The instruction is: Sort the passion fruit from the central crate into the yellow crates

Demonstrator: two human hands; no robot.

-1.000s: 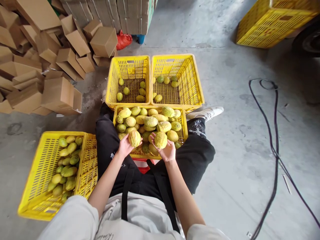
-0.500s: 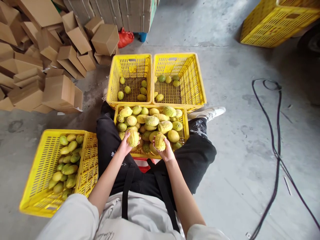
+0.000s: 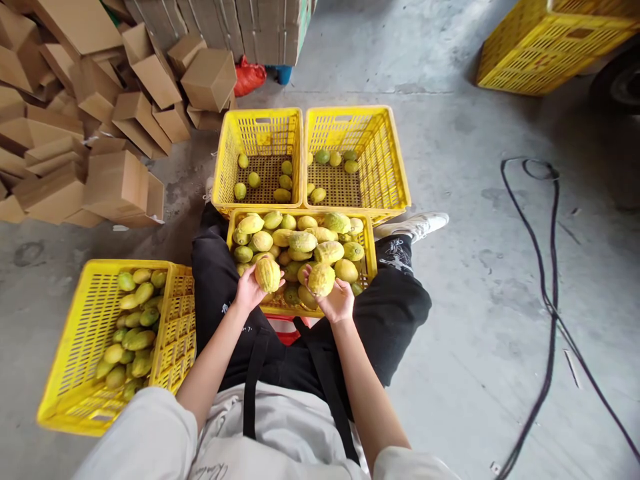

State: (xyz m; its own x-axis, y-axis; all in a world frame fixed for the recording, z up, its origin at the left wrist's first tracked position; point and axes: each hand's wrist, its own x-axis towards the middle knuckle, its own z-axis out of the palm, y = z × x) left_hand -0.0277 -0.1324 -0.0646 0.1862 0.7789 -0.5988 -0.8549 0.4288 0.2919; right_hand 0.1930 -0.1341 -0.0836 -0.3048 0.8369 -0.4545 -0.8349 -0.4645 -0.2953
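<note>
My left hand [image 3: 251, 288] cups a round, ridged yellow fruit [image 3: 267, 275] with greenish grooves. In my right hand [image 3: 336, 300], palm turned up, another yellow fruit [image 3: 321, 280] rests on the fingers, its skin bumpy. Both hands are over the near part of a yellow crate [image 3: 371, 250] between my legs. It is filled with yellow-green fruit [image 3: 303, 241], some round and some long, perhaps papayas; I cannot tell the kind for sure. The hands hide part of the pile.
Beyond stand a left crate [image 3: 218, 160] and a right crate [image 3: 400, 167], each with several round fruits on its bottom. A crate of longer fruit [image 3: 70, 340] is at my left. Cardboard boxes [image 3: 115, 183] lie piled far left; a black cable [image 3: 554, 267] crosses the floor at right.
My right hand has opened and turned palm up, with its fruit rolled onto the fingers. The left fruit is tilted slightly and sits a little nearer the right one.
</note>
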